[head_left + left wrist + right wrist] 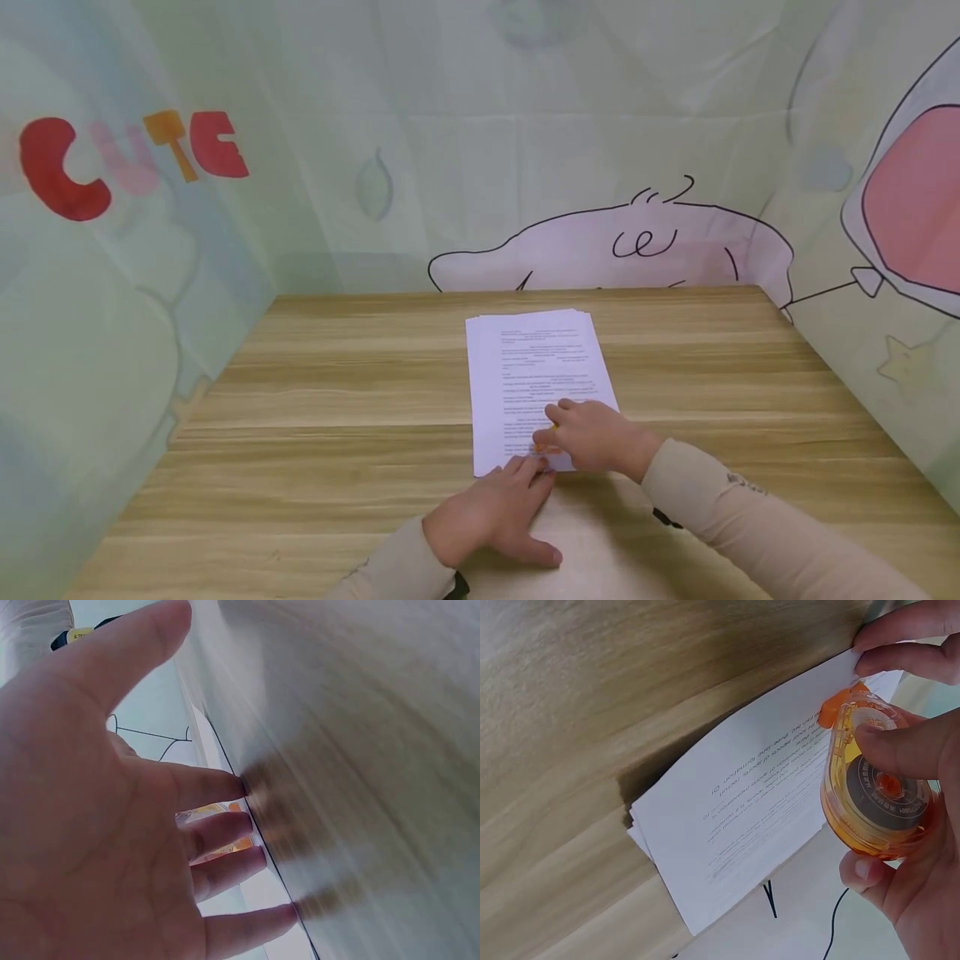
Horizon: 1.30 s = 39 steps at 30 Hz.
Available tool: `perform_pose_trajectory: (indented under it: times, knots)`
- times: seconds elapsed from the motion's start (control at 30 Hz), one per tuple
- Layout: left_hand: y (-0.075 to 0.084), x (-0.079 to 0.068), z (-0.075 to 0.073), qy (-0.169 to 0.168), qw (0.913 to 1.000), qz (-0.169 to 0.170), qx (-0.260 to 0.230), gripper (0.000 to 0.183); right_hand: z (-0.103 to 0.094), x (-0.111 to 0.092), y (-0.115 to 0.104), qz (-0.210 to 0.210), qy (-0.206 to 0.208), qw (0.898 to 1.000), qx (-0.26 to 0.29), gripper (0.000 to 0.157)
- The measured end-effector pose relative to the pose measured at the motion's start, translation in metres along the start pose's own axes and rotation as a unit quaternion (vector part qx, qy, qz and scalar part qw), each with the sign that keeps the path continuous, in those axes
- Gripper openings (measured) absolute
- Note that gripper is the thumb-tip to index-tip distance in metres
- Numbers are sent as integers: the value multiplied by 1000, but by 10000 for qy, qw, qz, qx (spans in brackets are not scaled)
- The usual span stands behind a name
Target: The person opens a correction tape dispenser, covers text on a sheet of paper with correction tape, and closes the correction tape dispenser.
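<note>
A stack of printed paper (487, 392) lies on the wooden table, its sheets slightly uneven at the edges. In my right hand (600, 435) is a translucent orange correction tape (881, 780), pinched between thumb and fingers. Its orange tip (836, 705) is at the printed top sheet (705, 847), close to the stack's near edge. My left hand (498, 512) has its fingers extended, with the fingertips (274, 921) pressing on the near edge of the paper. The left thumb is spread away over the table. In the head view my right hand hides most of the correction tape.
The wooden table (337, 375) reaches to a fabric backdrop (390, 192) with cartoon drawings at the back and sides. Both wrists wear dark bands (666, 518) under light sleeves (780, 521).
</note>
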<state>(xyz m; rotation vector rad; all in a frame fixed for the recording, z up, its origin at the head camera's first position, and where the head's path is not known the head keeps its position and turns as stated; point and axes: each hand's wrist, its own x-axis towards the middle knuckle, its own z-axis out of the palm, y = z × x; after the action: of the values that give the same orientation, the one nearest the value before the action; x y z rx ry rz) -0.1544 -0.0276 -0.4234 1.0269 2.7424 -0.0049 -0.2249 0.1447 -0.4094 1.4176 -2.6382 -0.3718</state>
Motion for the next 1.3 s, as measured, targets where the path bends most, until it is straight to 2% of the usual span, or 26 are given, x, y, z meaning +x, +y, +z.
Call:
perform_pose_trajectory:
  times: [0.3, 0.53, 0.87, 1.13, 1.3]
  knots:
    - [0, 1, -5, -176, 9998, -22, 125, 95, -4, -6, 5, 107, -10, 9999, -55, 24]
    - [0, 0, -7, -306, 9995, -60, -4, 95, -4, -13, 9, 194, -234, 9995, 30, 22]
    - [2, -2, -8, -386, 9991, -80, -122, 95, 4, -35, 16, 61, 263, 9996, -58, 15]
    - [1, 0, -4, -304, 9995, -46, -5, 95, 6, -43, 22, 162, 147, 9998, 24, 27]
    - [1, -1, -7, -357, 9993, -80, -52, 95, 6, -45, 24, 193, 125, 9997, 40, 22]
